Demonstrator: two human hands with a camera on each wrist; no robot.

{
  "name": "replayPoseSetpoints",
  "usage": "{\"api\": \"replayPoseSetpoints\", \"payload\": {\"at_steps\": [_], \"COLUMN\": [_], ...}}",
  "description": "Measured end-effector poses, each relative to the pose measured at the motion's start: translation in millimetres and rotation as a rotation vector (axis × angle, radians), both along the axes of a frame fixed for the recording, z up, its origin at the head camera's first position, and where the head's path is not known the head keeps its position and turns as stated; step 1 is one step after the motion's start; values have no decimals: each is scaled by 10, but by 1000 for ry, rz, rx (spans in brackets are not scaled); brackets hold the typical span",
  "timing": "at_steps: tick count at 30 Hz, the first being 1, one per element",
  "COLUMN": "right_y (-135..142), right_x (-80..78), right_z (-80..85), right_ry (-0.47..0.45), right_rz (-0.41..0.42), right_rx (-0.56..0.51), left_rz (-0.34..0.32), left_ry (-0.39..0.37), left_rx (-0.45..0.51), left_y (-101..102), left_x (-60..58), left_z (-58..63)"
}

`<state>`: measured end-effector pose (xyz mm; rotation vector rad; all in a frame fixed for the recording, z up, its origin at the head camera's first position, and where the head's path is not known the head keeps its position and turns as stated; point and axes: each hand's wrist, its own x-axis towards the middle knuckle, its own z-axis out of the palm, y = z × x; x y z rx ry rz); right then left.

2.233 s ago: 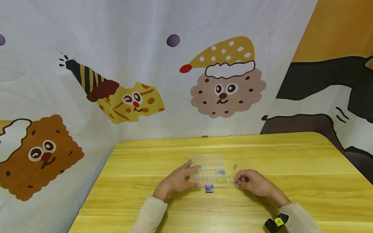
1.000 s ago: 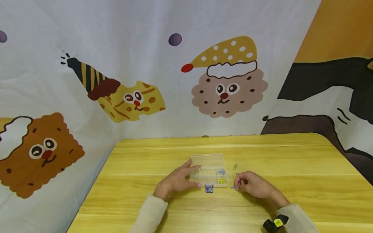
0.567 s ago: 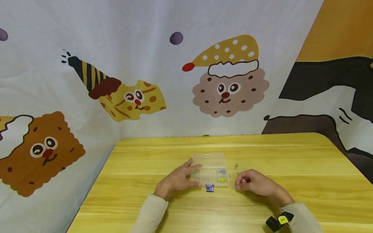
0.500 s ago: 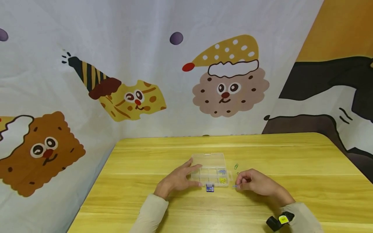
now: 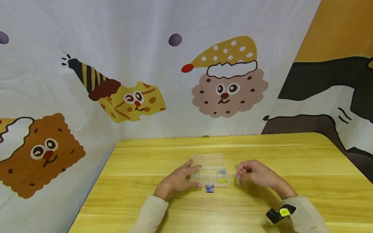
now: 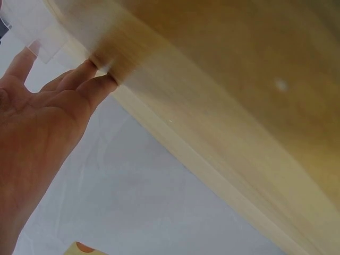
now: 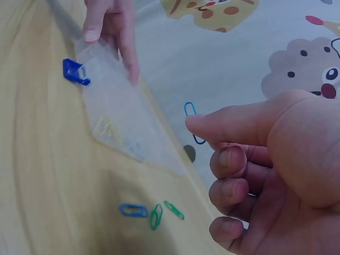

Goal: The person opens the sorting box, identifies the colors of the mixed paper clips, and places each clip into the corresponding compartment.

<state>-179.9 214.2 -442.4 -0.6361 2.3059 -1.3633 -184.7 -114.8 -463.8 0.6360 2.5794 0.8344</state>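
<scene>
Right hand (image 5: 257, 173) pinching a blue paper clip (image 7: 190, 109) between thumb and finger, left hand (image 5: 177, 179) with fingers spread, touching the clear box (image 5: 204, 180), three loose clips (image 7: 156, 217) near the pinching fingertips.

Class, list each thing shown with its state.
Box, lid open
Blue latch, swung open
Raised blue clip, pinched by right hand
Loose blue clip, on table
Green clips, on table
Yellow clips, inside box
Other blue clips, inside box
Left hand, touching box
</scene>
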Motion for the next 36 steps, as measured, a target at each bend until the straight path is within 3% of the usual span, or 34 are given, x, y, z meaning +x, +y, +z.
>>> {"api": "replayPoseSetpoints", "payload": {"at_steps": [8,21,36], "right_y": [-92,-272,-372], "right_x": [-59,-196,-274], "right_z": [75,159,63], "right_ry": [21,42,23], "right_rz": [-35,-24,-42], "right_rx": [22,-8,-31], "left_rz": [1,-1,-5], "left_ry": [0,-4,-6], "left_rx": [-6,-7,-8], "left_y": [2,-1,0], "left_x": [4,1,4], "left_z": [-8,8,8]}}
